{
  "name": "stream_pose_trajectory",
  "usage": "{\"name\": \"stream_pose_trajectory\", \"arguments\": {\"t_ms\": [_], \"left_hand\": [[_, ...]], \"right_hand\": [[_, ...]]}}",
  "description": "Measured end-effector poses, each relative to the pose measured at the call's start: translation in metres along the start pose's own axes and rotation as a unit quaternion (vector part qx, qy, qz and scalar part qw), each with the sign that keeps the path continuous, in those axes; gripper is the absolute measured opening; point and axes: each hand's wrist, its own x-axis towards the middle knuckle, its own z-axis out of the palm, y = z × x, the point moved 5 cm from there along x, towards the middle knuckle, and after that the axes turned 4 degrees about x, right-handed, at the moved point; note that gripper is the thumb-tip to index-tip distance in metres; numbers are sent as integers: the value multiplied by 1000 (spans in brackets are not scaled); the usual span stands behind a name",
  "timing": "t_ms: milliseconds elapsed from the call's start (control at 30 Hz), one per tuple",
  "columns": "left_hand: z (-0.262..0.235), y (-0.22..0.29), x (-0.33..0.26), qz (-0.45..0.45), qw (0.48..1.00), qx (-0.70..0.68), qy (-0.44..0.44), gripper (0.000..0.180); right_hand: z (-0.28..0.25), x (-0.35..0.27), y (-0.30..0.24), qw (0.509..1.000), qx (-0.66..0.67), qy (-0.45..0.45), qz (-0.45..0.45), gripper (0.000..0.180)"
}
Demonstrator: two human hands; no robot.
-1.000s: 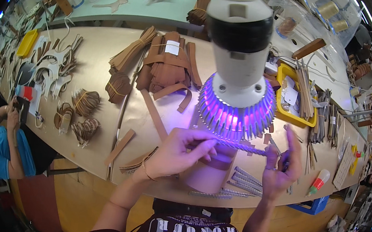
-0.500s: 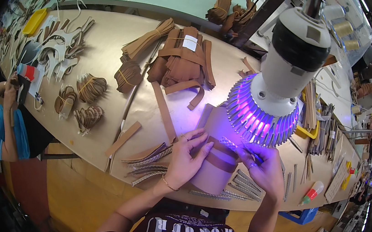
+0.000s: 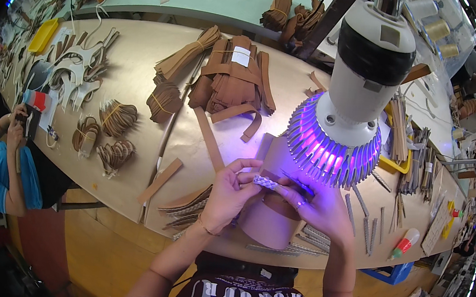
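A short braided strip [image 3: 266, 181], lit violet, is pinched between the fingertips of my left hand [image 3: 228, 197] and my right hand [image 3: 320, 209]. Both hands are closed on it, one at each end. Something thin and dark shows by my right fingers, too unclear to name. Below the hands lies a tan rounded form [image 3: 267, 225] with a brown leather strap [image 3: 280, 203] across it, partly covered by my right hand. Close above my right hand hangs a white lamp [image 3: 336, 139] with a glowing violet finned head.
Braided strips [image 3: 187, 207] lie left of the form, and more grey ones [image 3: 314, 239] lie at its right. Leather strap bundles [image 3: 231, 77] sit farther back. A glue-like bottle [image 3: 405, 242] stands at the right edge. Another person [image 3: 4, 169] works at the far left.
Both hands have lifted the braided strip toward the left, off the strap on the form. My right hand has moved left, closer to my left hand.
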Motion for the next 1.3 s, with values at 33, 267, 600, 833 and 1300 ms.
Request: {"name": "stream_pose_trajectory", "arguments": {"t_ms": [33,267,600,833,1300], "left_hand": [[0,1,-1,5,1000,6,2,41],[5,5,-7,22,998,-54,-6,43],[6,6,-8,45,998,-52,2,42],[6,7,-8,42,998,-42,3,42],[4,13,-7,39,999,13,37,44]], "right_hand": [[2,4,2,1000,-8,1,-3,19],[7,1,17,997,71,36,-1,16],[7,1,21,995,87,48,8,17],[6,2,20,996,72,55,16,17],[3,6,14,996,57,64,-16,15]]}}
